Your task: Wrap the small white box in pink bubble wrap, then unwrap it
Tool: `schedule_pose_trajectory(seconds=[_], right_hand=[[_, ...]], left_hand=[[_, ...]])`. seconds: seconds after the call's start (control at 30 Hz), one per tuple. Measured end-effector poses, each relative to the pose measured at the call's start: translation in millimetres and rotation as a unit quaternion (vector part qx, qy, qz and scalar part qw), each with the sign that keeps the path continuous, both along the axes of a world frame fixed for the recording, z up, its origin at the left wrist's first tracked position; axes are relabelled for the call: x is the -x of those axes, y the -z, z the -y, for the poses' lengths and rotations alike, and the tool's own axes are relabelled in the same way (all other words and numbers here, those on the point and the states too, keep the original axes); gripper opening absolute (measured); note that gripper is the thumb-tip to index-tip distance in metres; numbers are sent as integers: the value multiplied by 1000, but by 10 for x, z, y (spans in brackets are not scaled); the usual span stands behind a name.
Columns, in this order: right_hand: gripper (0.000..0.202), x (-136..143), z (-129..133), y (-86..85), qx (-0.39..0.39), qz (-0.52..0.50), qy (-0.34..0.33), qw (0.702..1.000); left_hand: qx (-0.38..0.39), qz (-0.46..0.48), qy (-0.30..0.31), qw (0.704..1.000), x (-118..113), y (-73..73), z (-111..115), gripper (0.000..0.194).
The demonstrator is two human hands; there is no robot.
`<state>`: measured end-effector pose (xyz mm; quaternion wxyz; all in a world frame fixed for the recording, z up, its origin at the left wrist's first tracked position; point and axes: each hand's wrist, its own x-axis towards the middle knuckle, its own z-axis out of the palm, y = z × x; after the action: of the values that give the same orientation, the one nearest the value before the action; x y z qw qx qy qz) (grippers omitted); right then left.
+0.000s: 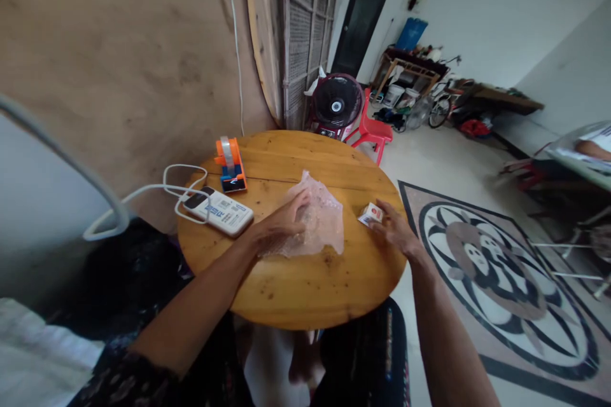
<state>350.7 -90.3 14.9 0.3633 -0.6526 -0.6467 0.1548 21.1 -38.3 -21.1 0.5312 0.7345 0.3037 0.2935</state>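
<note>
A crumpled sheet of clear, pinkish plastic that looks like bubble wrap [324, 219] is spread over the middle of the round wooden table [286, 292]. My left hand [286, 213] rests on its left part, fingers stretched forward and the thumb apart. Near the table's right edge, my right hand [394, 227] has its fingers and thumb around a small white box [371, 213] with red and dark print. The box is tilted, and its right side is partly hidden by the fingers.
At the table's left lie a white power bank [224, 211] with a looped white cable [184, 194] and an orange tape dispenser [231, 165]. Beyond the table stand a black fan [337, 102] and a red plastic chair [375, 129]. A plastered wall [143, 44] borders the left.
</note>
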Motion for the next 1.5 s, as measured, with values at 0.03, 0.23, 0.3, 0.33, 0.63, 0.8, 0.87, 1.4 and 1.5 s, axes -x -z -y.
schedule_pose_trajectory(seconds=[0.03,0.23,0.3,0.33,0.63,0.8,0.87,1.4,1.5], right_hand=[[63,27,65,10,-10,6,32,999],[24,625,553,-161,-124,-57,29,990],[18,916,581,-153,-137,-57,-52,988],[18,1054,550,-123,-123,-47,-103,986],[47,1503,-228,267,2,231,-112,966],[51,1470,-314,308,42,288,-36,956],[50,1480,-307,319,43,298,-29,953],[47,1541,-281,373,20,303,-14,953],[47,1533,-294,384,19,304,-16,952]], left_hand=[[-1,0,-1,1000,-3,12,-6,103],[10,39,5,999,-9,64,-12,102],[8,55,6,998,-9,82,-24,101],[0,58,6,998,-8,91,-31,100],[-86,-5,-21,996,35,163,-49,99],[-146,-46,-61,986,33,142,-99,94],[-202,-97,-111,968,38,121,-112,88],[-329,-302,-105,889,127,86,-111,47],[-338,-310,-99,883,131,87,-124,46]])
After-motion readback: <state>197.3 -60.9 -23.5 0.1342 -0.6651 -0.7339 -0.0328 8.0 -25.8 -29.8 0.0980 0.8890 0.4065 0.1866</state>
